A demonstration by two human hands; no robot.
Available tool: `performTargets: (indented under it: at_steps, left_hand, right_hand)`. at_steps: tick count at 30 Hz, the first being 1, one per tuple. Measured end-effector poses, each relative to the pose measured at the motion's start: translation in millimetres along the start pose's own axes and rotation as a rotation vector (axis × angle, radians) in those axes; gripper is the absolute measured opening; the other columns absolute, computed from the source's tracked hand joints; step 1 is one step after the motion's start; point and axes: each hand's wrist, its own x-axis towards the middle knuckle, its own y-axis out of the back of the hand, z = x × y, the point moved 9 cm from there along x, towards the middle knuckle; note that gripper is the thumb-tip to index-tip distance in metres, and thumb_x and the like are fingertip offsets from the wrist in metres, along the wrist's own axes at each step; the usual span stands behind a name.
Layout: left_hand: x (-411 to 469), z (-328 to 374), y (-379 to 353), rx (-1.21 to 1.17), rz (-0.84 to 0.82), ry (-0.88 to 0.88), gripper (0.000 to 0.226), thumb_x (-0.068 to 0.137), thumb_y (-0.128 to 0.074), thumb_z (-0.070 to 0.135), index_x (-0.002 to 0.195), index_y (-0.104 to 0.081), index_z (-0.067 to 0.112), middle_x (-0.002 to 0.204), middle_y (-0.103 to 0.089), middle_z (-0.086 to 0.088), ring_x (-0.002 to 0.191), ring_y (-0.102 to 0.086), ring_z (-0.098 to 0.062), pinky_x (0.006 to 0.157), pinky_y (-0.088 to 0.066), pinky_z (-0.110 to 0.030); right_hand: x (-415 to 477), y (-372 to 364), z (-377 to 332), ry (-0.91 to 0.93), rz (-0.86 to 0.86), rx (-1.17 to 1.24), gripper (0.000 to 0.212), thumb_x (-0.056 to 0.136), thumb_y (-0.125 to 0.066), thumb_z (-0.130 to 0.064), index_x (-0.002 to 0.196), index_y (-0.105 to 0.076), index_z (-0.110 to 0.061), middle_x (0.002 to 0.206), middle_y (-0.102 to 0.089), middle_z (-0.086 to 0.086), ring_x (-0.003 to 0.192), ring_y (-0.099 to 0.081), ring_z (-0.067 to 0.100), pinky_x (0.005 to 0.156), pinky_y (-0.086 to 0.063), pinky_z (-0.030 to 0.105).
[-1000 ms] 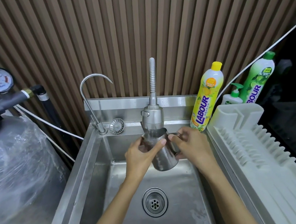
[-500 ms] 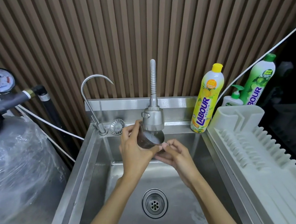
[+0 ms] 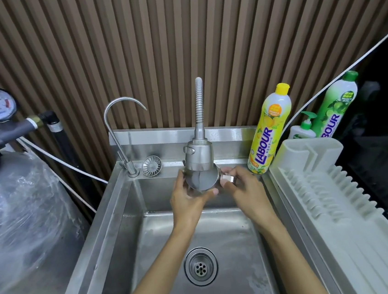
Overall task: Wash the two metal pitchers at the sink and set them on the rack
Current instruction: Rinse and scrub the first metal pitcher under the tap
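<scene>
the left hand [image 3: 185, 196] cups the pitcher [image 3: 202, 179] body and the right hand [image 3: 240, 184] pinches its handle, both closed on it, mouth up right under the spray head [image 3: 198, 154] above the sink [image 3: 114, 217]. this looks like the rinse step; water flow is hard to make out. next: tip it out, then carry it right of the grip to the rack [image 3: 323, 181].

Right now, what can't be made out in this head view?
- Second pitcher: nowhere in the head view.
- Steel pitcher: body hidden by left hand, right hand and grey spray head.
- Water flow: too faint.
- White dish rack: near end cut by frame edge.
</scene>
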Motion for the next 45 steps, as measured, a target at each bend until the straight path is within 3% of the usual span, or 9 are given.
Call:
performTargets:
  at_steps: [4, 8, 14, 19, 22, 27, 32, 37, 45]
  left_hand:
    - [1, 42, 11, 0.138, 0.072, -0.214, 0.075, 0.045, -0.084, 0.013, 0.095, -0.042, 0.050, 0.100, -0.048, 0.027, 0.092, -0.046, 0.027, 0.077, -0.034, 0.003]
    - [-2, 59, 27, 0.378, 0.105, -0.301, 0.087, 0.048, -0.090, 0.021, 0.125, -0.049, 0.032, 0.104, -0.041, 0.012, 0.105, -0.042, -0.002, 0.082, -0.028, 0.000]
    - [-10, 52, 38, 0.607, 0.169, -0.176, 0.090, 0.037, -0.054, 0.084, 0.104, -0.061, 0.025, 0.091, -0.047, 0.003, 0.095, -0.051, -0.018, 0.084, -0.044, -0.031]
    - [-8, 17, 27, 0.325, 0.007, -0.035, 0.043, 0.051, -0.083, 0.053, 0.083, -0.069, 0.029, 0.077, -0.069, 0.016, 0.076, -0.065, 0.002, 0.073, -0.046, -0.007]
    - [-4, 1, 12, 0.168, -0.053, 0.012, 0.052, 0.040, -0.088, 0.043, 0.086, -0.066, 0.030, 0.085, -0.073, 0.010, 0.083, -0.069, -0.005, 0.083, -0.054, -0.022]
    - [-1, 29, 15, 0.115, 0.097, -0.192, 0.073, 0.041, -0.087, 0.022, 0.097, -0.049, 0.048, 0.102, -0.057, 0.023, 0.093, -0.057, 0.011, 0.083, -0.041, -0.006]
    - [-9, 64, 28, 0.404, 0.147, -0.363, 0.086, 0.051, -0.088, 0.020, 0.129, -0.052, 0.016, 0.110, -0.043, 0.008, 0.103, -0.043, -0.004, 0.086, -0.029, -0.002]
    - [-15, 62, 33, 0.638, 0.183, -0.228, 0.107, 0.038, -0.058, 0.081, 0.124, -0.057, 0.017, 0.097, -0.040, 0.006, 0.102, -0.048, -0.018, 0.086, -0.041, -0.029]
    - [-5, 12, 10, 0.138, -0.123, 0.034, 0.041, 0.057, -0.088, 0.023, 0.092, -0.065, 0.025, 0.087, -0.073, 0.011, 0.086, -0.068, -0.007, 0.066, -0.045, -0.003]
  right_hand:
    - [0, -36, 24, -0.143, -0.138, 0.627, 0.019, 0.090, -0.055, -0.006, 0.073, -0.050, -0.012, 0.120, -0.061, -0.001, 0.114, -0.058, 0.017, 0.100, -0.047, 0.035]
    - [-10, -61, 30, -0.273, -0.240, 0.860, 0.012, 0.092, -0.052, -0.010, 0.081, -0.050, -0.008, 0.094, -0.066, 0.013, 0.096, -0.066, 0.036, 0.082, -0.057, 0.036]
    - [-18, -36, 19, -0.336, -0.162, 0.490, 0.019, 0.087, -0.064, -0.022, 0.076, -0.054, -0.010, 0.092, -0.068, 0.018, 0.064, -0.070, 0.039, 0.068, -0.060, 0.044]
    - [-7, 5, -5, -0.142, 0.025, -0.054, 0.026, 0.079, -0.068, -0.031, 0.064, -0.050, -0.020, 0.076, -0.066, 0.011, 0.072, -0.068, 0.033, 0.070, -0.057, 0.047]
    - [-6, 9, -11, -0.057, 0.072, -0.224, 0.023, 0.082, -0.065, -0.028, 0.065, -0.048, -0.026, 0.086, -0.071, 0.002, 0.088, -0.065, 0.027, 0.080, -0.050, 0.036]
    - [2, -14, 7, -0.094, 0.001, 0.366, 0.027, 0.086, -0.060, -0.005, 0.065, -0.049, -0.018, 0.115, -0.067, -0.005, 0.101, -0.063, 0.004, 0.091, -0.046, 0.026]
    - [-5, -56, 25, -0.313, -0.257, 0.899, 0.019, 0.092, -0.052, -0.008, 0.074, -0.047, -0.010, 0.099, -0.064, 0.017, 0.089, -0.068, 0.032, 0.074, -0.059, 0.041]
    - [-17, -45, 28, -0.384, -0.214, 0.666, 0.016, 0.090, -0.057, -0.018, 0.079, -0.051, -0.008, 0.091, -0.068, 0.007, 0.062, -0.071, 0.033, 0.053, -0.058, 0.033]
    - [-9, 6, -4, -0.089, 0.064, -0.022, 0.025, 0.077, -0.065, -0.035, 0.063, -0.047, -0.026, 0.074, -0.064, 0.005, 0.080, -0.066, 0.034, 0.070, -0.056, 0.053]
